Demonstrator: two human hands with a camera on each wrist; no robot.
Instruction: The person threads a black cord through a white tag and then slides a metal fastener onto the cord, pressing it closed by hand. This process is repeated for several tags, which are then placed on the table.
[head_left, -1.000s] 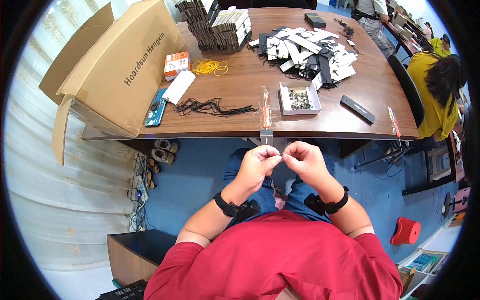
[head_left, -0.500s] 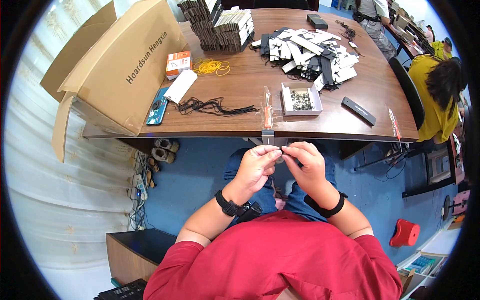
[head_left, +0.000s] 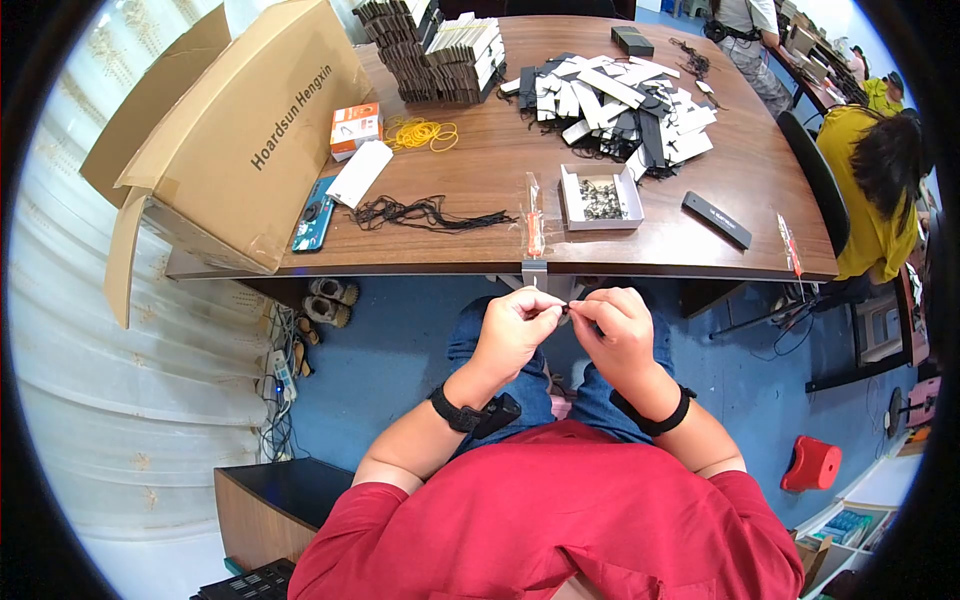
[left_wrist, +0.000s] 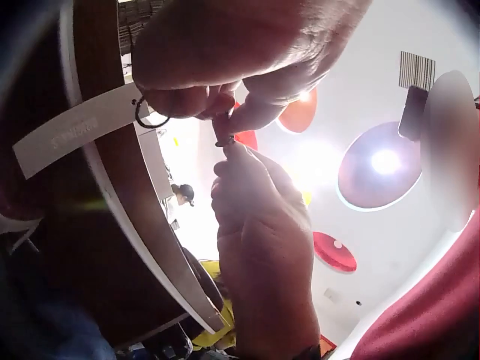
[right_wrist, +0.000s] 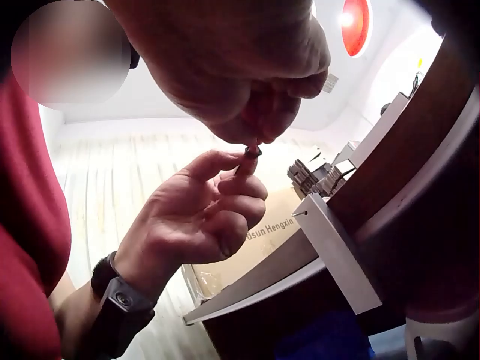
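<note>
In front of the table edge, both hands meet fingertip to fingertip. The left hand pinches one side of a small dark piece between thumb and forefinger. From the other side, the right hand pinches it with thumb and fingertips. The piece is tiny and mostly hidden by the fingers; its kind cannot be told. Just beyond the hands, a light grey strip juts from the table edge, with a thin dark curved piece at its end. A clear packet with an orange-red item lies behind that strip.
Black cords lie at left, near a blue phone and a large carton. A white box holds small dark parts. Behind it are heaped black and white tags and stacked bundles. Another person sits at right.
The right hand's fingers have straightened a little and its wrist has turned. The dark piece now shows between the fingertips. The left hand has barely shifted.
</note>
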